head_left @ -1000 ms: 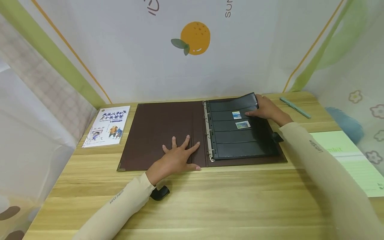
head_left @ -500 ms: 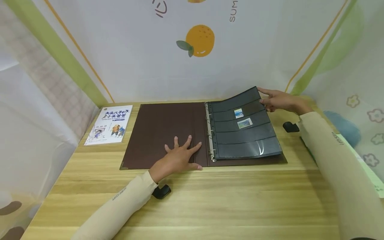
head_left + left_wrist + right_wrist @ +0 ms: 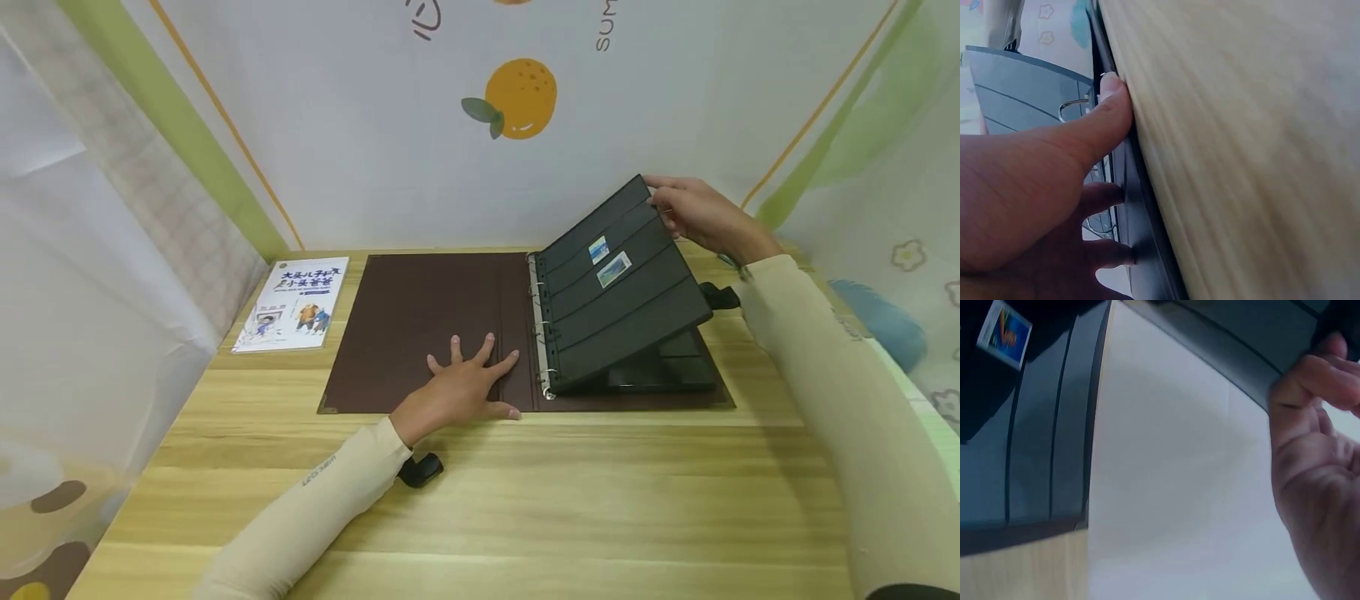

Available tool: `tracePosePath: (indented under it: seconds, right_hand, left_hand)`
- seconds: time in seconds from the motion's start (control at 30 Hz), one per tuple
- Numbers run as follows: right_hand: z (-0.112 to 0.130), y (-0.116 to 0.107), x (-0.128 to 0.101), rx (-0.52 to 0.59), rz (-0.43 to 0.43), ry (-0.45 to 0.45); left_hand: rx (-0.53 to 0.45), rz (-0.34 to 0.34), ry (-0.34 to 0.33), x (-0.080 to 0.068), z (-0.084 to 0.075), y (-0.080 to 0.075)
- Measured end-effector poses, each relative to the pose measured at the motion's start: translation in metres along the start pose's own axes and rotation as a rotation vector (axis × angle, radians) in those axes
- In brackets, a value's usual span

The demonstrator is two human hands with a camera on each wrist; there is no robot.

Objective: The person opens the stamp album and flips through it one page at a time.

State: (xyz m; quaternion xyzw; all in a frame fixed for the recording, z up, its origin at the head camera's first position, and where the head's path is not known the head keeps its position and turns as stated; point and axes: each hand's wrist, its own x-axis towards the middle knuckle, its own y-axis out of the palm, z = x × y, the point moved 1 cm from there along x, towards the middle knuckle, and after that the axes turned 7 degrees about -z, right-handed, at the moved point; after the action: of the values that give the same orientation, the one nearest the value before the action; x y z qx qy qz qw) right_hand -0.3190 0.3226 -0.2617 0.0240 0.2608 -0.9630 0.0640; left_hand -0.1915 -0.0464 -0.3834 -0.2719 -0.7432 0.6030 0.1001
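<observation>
A stamp album lies open, its dark brown cover (image 3: 420, 304) flat on the table. My left hand (image 3: 457, 392) rests on that cover near the spine, fingers spread; in the left wrist view the thumb (image 3: 1109, 103) lies along the cover's edge. Metal rings (image 3: 542, 329) hold black pocket pages. My right hand (image 3: 701, 215) pinches the far outer corner of the top page (image 3: 630, 312), which tilts up from the rings. Two stamps sit in its pockets, a small blue one (image 3: 598, 249) and a wider one (image 3: 614, 270). In the right wrist view, a colourful stamp (image 3: 1005, 334) shows on the page below.
A white picture booklet (image 3: 292, 304) lies left of the album. On the right, a pale green notebook (image 3: 918, 400) is partly hidden by the right sleeve. A printed curtain (image 3: 375, 167) stands behind the table's far edge.
The right hand has moved to the page's far outer corner and raised it; the page went from nearly flat to steeply tilted, uncovering pages below. The left hand stays on the cover.
</observation>
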Motion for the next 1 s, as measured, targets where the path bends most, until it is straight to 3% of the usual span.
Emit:
tracePosePath:
  seconds: [0.33,0.7,0.77,0.83,0.97,1.0]
  right_hand:
    - [0.043,0.034,0.011,0.164,-0.048,-0.064]
    - [0.077,0.078,0.033,0.202,-0.015,-0.115]
    - [0.081,0.082,0.034,0.208,-0.002,-0.111]
    - [0.084,0.084,0.033,0.201,0.004,-0.101]
    - [0.090,0.084,0.033,0.166,-0.004,-0.094]
    - [0.091,0.084,0.033,0.164,-0.007,-0.096]
  left_hand:
    - [0.009,0.000,-0.014,0.000,0.004,-0.004]
    - [0.022,-0.014,-0.063,-0.001,0.010,-0.007]
    - [-0.053,-0.057,-0.078,0.000,0.006,-0.014]
    - [-0.202,-0.139,-0.093,0.003,-0.002,-0.029]
    - [-0.622,-0.315,-0.090,0.013,-0.031,-0.080]
    - [-0.682,-0.346,-0.082,0.017,-0.039,-0.094]
